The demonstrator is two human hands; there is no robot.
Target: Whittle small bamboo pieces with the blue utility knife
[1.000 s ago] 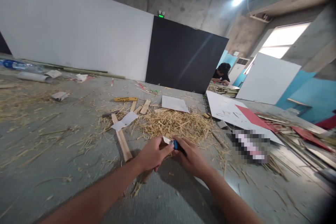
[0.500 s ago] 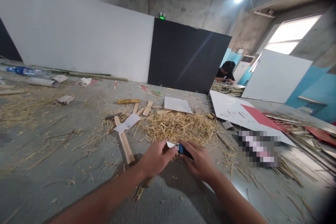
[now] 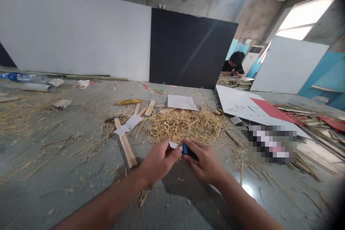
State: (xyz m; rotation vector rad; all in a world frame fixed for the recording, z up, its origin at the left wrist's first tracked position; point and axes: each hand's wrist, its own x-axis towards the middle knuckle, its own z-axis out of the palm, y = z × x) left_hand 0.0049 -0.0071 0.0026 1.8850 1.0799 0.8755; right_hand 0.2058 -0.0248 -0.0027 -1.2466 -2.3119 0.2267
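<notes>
My forearms (image 3: 115, 197) are slanting inward from eight and four o'clock — my left hand (image 3: 157, 160) is pinching a small white paper piece (image 3: 173, 145), and my right hand (image 3: 207, 161) is gripping a blue-and-black tool (image 3: 184, 149) just beside it. At twelve, a straw pile (image 3: 185, 125) is lying close ahead, a dark panel (image 3: 188, 50) standing beyond; at ten, a wooden strip (image 3: 127, 151) is lying near my left wrist. A white board (image 3: 234, 102) is slanting its edge at two — grey surface (image 3: 175, 205) is showing at six.

Hands (image 3: 159, 160) (image 3: 207, 161) hold white paper (image 3: 173, 145) and a blue object (image 3: 184, 149) (straw (image 3: 185, 125) beyond).
</notes>
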